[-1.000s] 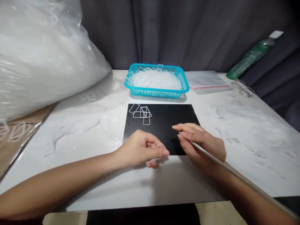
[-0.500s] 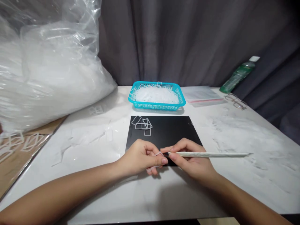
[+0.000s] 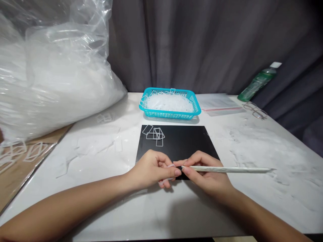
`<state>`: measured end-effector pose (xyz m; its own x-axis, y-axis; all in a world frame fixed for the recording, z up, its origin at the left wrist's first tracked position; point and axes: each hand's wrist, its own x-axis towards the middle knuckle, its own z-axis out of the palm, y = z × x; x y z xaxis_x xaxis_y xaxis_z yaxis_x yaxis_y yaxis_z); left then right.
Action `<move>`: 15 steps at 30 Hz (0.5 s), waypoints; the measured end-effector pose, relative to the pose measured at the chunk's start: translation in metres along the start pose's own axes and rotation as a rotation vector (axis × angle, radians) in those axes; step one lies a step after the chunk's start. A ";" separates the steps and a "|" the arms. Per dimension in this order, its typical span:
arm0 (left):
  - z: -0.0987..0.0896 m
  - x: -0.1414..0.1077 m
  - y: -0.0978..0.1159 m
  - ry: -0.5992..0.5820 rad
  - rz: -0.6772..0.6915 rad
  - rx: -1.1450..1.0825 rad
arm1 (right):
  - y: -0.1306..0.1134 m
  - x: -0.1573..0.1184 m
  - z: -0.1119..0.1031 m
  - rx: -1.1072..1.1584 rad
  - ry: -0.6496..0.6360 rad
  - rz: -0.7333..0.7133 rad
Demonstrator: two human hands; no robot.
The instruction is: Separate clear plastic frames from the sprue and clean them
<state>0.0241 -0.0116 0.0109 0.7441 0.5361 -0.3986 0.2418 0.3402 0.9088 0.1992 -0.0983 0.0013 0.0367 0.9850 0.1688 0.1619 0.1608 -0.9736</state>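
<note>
Pinching a thin, pale frame (image 3: 163, 182) between thumb and fingers, the left hand (image 3: 153, 169) sits beside the right hand (image 3: 213, 181), which grasps a straight rod (image 3: 229, 169) by one end, over the smooth black board's (image 3: 186, 143) near edge. Rectangular rings (image 3: 157, 135) overlap far left.

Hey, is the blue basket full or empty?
Fairly full: white pieces heap across most of the blue basket, near its rim; what lies beneath is hidden.

Green bottle (image 3: 258, 83) (white-capped) near eyeglasses (image 3: 255, 110)
</note>
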 end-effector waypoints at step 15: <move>0.000 0.002 -0.003 0.019 -0.007 0.005 | 0.003 -0.003 -0.002 -0.269 0.023 -0.105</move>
<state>0.0249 -0.0120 0.0075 0.7302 0.5486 -0.4073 0.2498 0.3404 0.9065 0.2014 -0.1005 -0.0018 0.0278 0.9617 0.2727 0.4213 0.2361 -0.8757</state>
